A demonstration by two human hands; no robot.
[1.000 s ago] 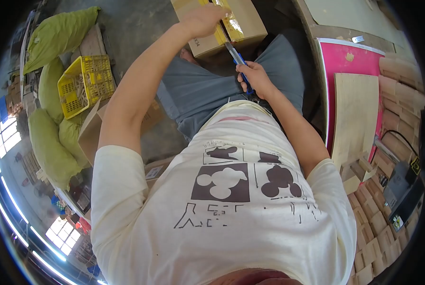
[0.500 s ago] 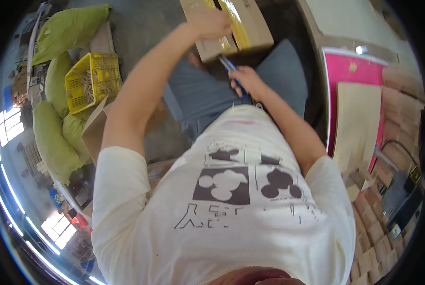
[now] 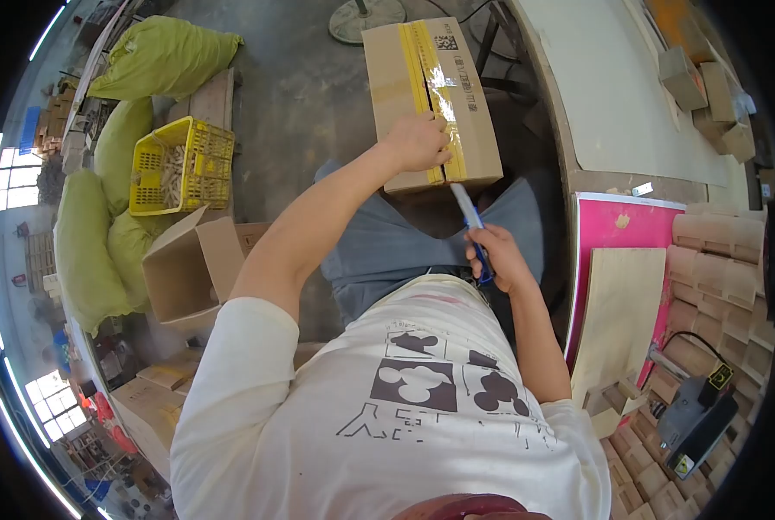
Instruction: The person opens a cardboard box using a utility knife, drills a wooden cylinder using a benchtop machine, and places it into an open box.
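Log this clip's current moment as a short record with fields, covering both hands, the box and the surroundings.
left hand: on top of the box, fingers curled at the taped seam
right hand: gripping a blue utility knife
blade: out, its tip by the box's near edge; contact unclear
box: cardboard, with yellow tape and a dark gap along the seam
left side: green sacks, yellow crate of pale pieces, open carton
right side: pink board under a plywood sheet

The left hand [image 3: 418, 143] had moved nearer the box's [image 3: 483, 130] close end; a round base [image 3: 348, 24] had come into view.
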